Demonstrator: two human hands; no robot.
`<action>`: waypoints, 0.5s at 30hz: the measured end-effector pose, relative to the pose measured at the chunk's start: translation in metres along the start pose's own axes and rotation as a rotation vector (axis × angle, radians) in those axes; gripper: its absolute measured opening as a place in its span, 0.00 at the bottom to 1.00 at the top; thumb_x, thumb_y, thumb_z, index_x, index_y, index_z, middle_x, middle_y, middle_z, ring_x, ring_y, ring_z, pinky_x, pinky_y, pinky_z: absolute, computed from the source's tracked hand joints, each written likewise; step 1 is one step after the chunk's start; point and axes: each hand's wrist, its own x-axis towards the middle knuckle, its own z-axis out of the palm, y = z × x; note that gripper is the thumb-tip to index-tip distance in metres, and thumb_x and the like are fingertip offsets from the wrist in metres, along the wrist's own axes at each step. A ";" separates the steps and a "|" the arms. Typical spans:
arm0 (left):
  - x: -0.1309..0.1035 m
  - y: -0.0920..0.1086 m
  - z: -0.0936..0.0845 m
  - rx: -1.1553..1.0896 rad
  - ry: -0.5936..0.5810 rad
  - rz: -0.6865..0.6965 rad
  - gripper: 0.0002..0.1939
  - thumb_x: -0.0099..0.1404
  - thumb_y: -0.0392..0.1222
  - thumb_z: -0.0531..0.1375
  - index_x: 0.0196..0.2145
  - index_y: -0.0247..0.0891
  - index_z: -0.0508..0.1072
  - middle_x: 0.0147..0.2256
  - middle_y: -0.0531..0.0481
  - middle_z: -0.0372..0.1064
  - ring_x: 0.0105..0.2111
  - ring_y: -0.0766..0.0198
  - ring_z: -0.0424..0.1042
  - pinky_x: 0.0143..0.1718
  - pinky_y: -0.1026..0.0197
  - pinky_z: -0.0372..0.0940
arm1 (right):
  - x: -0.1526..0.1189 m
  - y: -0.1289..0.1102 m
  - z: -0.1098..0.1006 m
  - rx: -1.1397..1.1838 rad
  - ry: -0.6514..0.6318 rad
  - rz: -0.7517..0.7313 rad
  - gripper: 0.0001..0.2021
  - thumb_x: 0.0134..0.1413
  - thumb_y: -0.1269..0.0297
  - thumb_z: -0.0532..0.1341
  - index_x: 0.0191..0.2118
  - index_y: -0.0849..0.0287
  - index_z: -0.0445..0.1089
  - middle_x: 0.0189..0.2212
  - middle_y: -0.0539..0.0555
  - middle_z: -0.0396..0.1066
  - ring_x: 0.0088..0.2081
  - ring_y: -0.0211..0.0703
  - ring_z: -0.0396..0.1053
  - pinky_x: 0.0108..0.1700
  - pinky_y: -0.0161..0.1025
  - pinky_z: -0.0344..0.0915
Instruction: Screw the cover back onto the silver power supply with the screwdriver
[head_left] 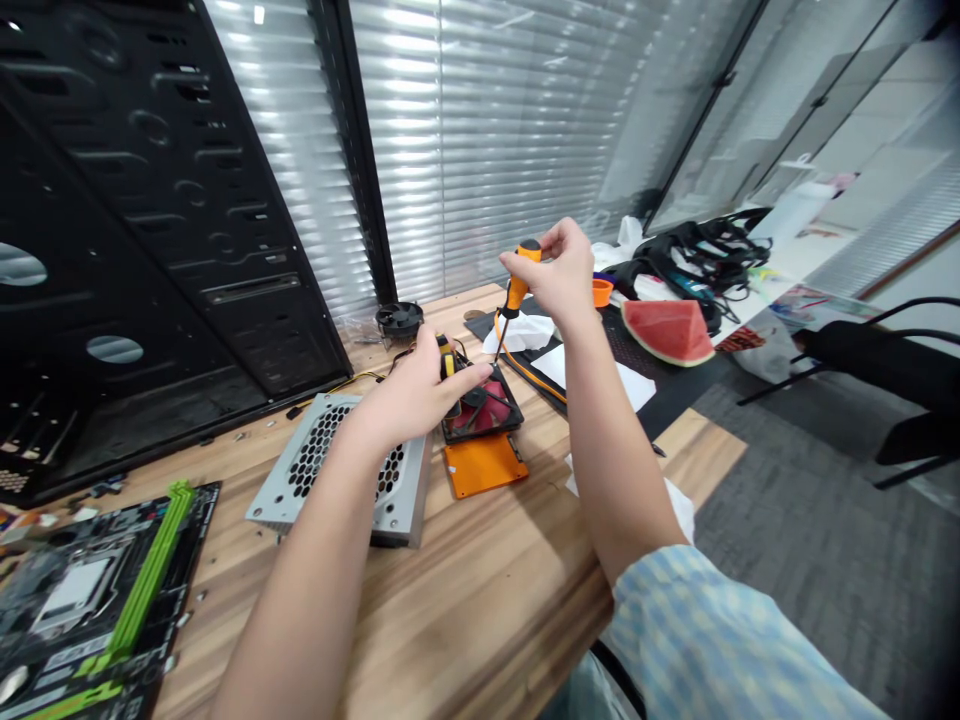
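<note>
My right hand (pixel 566 265) grips an upright, slightly tilted screwdriver (pixel 523 277) by its orange and black handle. Its shaft points down to the far edge of a black-framed computer fan (pixel 491 408) with red showing inside. On the fan's left, my left hand (pixel 420 385) is curled round a yellow-and-black part (pixel 448 358) whose kind I cannot make out. The left thumb stretches over the fan towards the screwdriver tip; the other fingers are mostly hidden. An orange plate (pixel 486 466) lies against the fan's near side. Under my left forearm sits a grey perforated metal case (pixel 300 480).
A large black computer case (pixel 165 200) stands at the left, with a motherboard (pixel 82 590) before it. Behind my left hand is a round black cooler (pixel 399 318). On the right are white paper (pixel 630 385), a watermelon-shaped item (pixel 671 330), black bags (pixel 690 255) and a chair (pixel 885 360).
</note>
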 end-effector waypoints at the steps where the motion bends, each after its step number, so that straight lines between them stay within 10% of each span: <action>1: 0.000 0.000 0.000 -0.001 0.000 -0.005 0.33 0.63 0.62 0.57 0.56 0.36 0.57 0.56 0.35 0.67 0.55 0.47 0.68 0.55 0.48 0.64 | -0.001 -0.001 0.001 -0.076 0.029 -0.028 0.18 0.48 0.53 0.68 0.39 0.55 0.63 0.34 0.52 0.69 0.39 0.47 0.70 0.42 0.49 0.71; 8: 0.000 0.003 -0.001 -0.003 0.001 -0.003 0.31 0.64 0.61 0.56 0.54 0.35 0.58 0.55 0.35 0.67 0.54 0.48 0.68 0.55 0.48 0.64 | -0.005 -0.013 0.012 -0.302 0.058 -0.069 0.10 0.58 0.53 0.59 0.35 0.54 0.65 0.32 0.52 0.67 0.43 0.48 0.68 0.49 0.51 0.67; 15: 0.001 0.001 -0.001 -0.017 0.014 -0.003 0.30 0.64 0.60 0.57 0.54 0.36 0.58 0.53 0.38 0.68 0.52 0.50 0.69 0.54 0.50 0.65 | -0.001 -0.014 -0.009 0.215 -0.280 0.099 0.11 0.57 0.52 0.59 0.35 0.54 0.63 0.36 0.51 0.70 0.39 0.41 0.71 0.41 0.42 0.71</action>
